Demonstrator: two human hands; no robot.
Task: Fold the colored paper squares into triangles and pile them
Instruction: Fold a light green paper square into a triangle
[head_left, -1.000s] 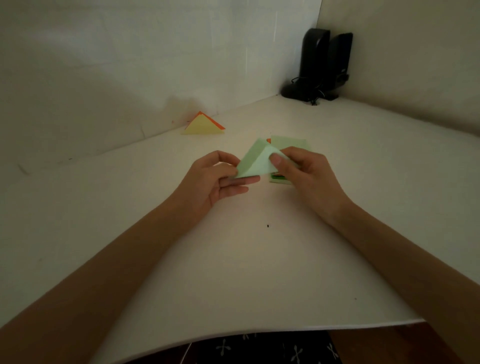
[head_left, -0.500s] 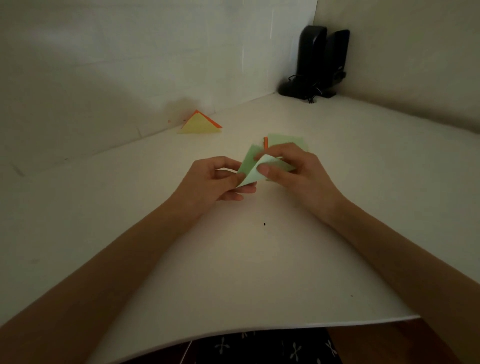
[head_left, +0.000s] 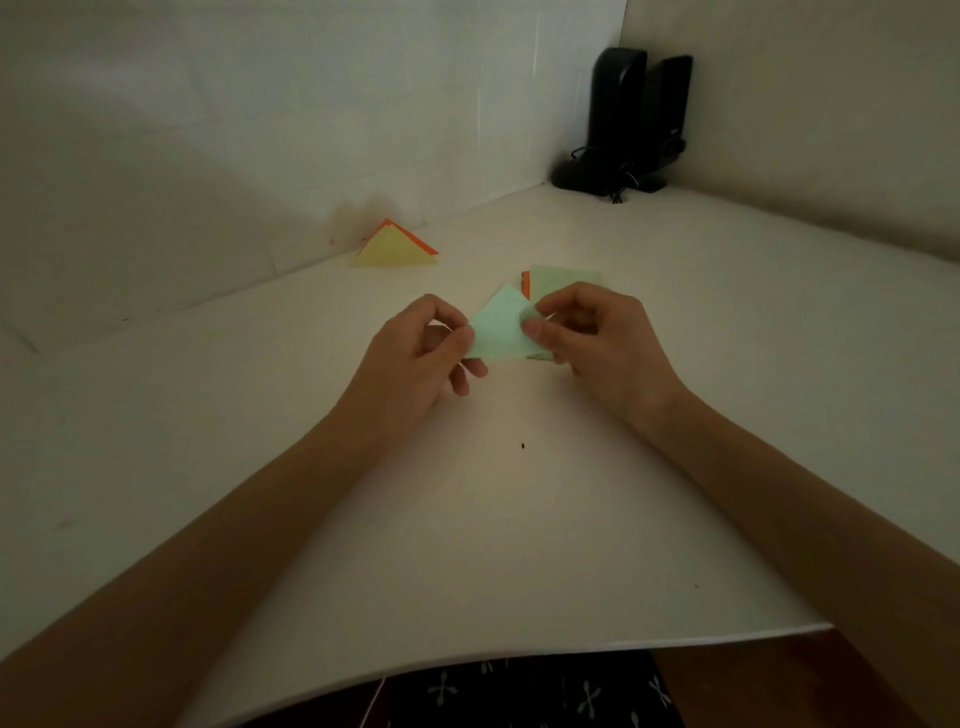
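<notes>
a folded green paper (head_left: 497, 327) was pinched at its left corner by the left hand (head_left: 415, 358) and at its right edge by the right hand (head_left: 597, 338), over the middle of the table (head_left: 467, 545). the square stack (head_left: 563, 278) was seen just behind it, and the triangle pile (head_left: 397, 249) at the far edge, well apart. open surface was left toward the near edge.

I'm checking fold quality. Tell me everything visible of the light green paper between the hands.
The light green paper is thin, folded into a triangle, apex pointing up. The left hand pinches its left corner, the right hand its right edge, in front of the stack of unfolded squares. Whether it touches the table is unclear.
</notes>
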